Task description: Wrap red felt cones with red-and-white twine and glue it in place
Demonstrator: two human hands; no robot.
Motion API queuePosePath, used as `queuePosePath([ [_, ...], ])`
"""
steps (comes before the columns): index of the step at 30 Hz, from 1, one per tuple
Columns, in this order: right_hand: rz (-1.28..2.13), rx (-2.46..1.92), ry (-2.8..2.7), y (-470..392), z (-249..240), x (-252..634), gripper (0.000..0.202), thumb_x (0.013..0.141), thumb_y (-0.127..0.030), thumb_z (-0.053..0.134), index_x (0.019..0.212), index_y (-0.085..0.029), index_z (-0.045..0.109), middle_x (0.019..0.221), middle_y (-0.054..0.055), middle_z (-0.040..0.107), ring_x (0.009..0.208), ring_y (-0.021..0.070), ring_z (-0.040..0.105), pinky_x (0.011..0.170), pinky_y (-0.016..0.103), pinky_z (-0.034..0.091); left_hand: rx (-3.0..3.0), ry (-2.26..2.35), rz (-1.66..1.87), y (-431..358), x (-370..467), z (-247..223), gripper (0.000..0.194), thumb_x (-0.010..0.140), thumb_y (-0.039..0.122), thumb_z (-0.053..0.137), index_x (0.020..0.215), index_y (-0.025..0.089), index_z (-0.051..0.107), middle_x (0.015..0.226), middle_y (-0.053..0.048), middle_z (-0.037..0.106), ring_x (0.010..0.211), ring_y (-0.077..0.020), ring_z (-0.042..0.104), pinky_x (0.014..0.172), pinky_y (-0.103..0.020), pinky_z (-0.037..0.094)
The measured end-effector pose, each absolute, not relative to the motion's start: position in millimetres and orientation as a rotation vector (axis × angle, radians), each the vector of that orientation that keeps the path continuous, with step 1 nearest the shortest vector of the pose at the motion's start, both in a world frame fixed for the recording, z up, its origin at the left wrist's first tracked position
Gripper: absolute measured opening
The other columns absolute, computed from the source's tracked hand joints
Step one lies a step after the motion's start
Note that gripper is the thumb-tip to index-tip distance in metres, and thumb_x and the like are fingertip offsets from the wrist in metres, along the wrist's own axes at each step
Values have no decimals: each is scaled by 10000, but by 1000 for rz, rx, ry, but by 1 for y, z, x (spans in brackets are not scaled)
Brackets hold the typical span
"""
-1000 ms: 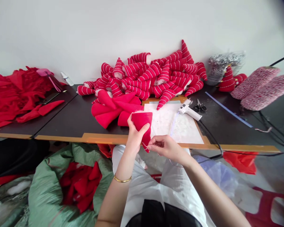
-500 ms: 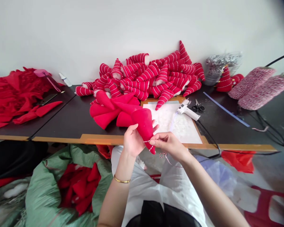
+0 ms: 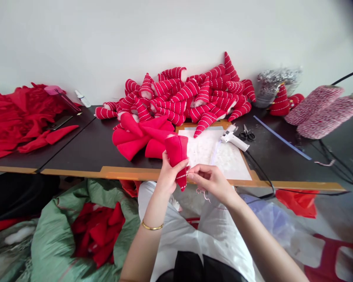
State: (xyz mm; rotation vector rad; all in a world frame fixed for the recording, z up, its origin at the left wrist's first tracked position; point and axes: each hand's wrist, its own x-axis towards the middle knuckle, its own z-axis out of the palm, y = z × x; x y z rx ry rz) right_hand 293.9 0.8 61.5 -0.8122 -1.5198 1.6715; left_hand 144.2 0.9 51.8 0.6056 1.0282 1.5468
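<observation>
My left hand (image 3: pixel 167 176) is wrapped around a red felt cone (image 3: pixel 176 149), its narrow tip pointing down over the table's front edge. Red-and-white twine (image 3: pixel 207 196) circles the cone near the tip and trails down below my right hand (image 3: pixel 209 181). That right hand pinches the twine just right of the cone, thumb against fingers. Beyond my hands lie several plain red cones (image 3: pixel 131 143), and behind them is a pile of stuffed red cones (image 3: pixel 185 92) wound with white-flecked twine.
A white glue gun (image 3: pixel 233 139) rests on a white sheet (image 3: pixel 235 166), beside black scissors (image 3: pixel 247 134). Two twine spools (image 3: pixel 329 113) stand at right, with a blue-white stick (image 3: pixel 282 137) nearby. Red fabric (image 3: pixel 20 117) is heaped at left; a green sack (image 3: pixel 53 231) sits below.
My left hand has turned the cone more upright, and its fingers now wrap across the front. My right hand keeps its pinch on the twine beside it.
</observation>
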Motion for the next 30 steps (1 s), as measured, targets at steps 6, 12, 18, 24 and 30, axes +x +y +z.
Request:
queuePosePath([
  [6, 1759, -799, -1569, -1, 62, 298, 345, 825, -505, 747, 815, -164, 694, 694, 10, 614, 542, 92, 467, 436, 197, 347, 648, 1120, 1550, 5, 139, 48, 702, 583, 159, 883, 1124, 264, 447, 854, 63, 652, 636, -100, 625, 661, -253, 498],
  [12, 1712, -845, -1452, 6, 52, 300, 339, 831, -495, 742, 822, -160, 691, 583, -40, 508, 445, 57, 343, 397, 198, 267, 630, 1048, 1492, -1, 135, 52, 610, 610, 247, 897, 1092, 240, 522, 877, 17, 687, 721, -148, 672, 647, -265, 527],
  [18, 1773, -829, -1389, 11, 45, 297, 361, 813, -512, 758, 821, -161, 676, 522, -71, 439, 421, 51, 300, 405, 205, 242, 395, 894, 1405, -3, 134, 59, 469, 817, 539, 713, 1046, 134, 658, 909, -120, 738, 855, -260, 734, 756, -366, 601],
  [24, 1833, -811, -1318, 12, 42, 291, 385, 780, -525, 775, 792, -158, 660, 511, -80, 414, 406, 43, 270, 397, 212, 177, 234, 722, 1386, 2, 134, 66, 402, 859, 436, 635, 1106, 121, 677, 1009, -137, 759, 947, -295, 734, 836, -415, 604],
  [30, 1879, -854, -1251, 11, 40, 283, 430, 704, -541, 827, 727, -162, 624, 504, -85, 416, 395, 34, 239, 388, 217, 154, 266, 679, 1244, -1, 132, 66, 507, 844, 465, 554, 1184, 103, 656, 1001, -181, 744, 859, -313, 735, 712, -415, 611],
])
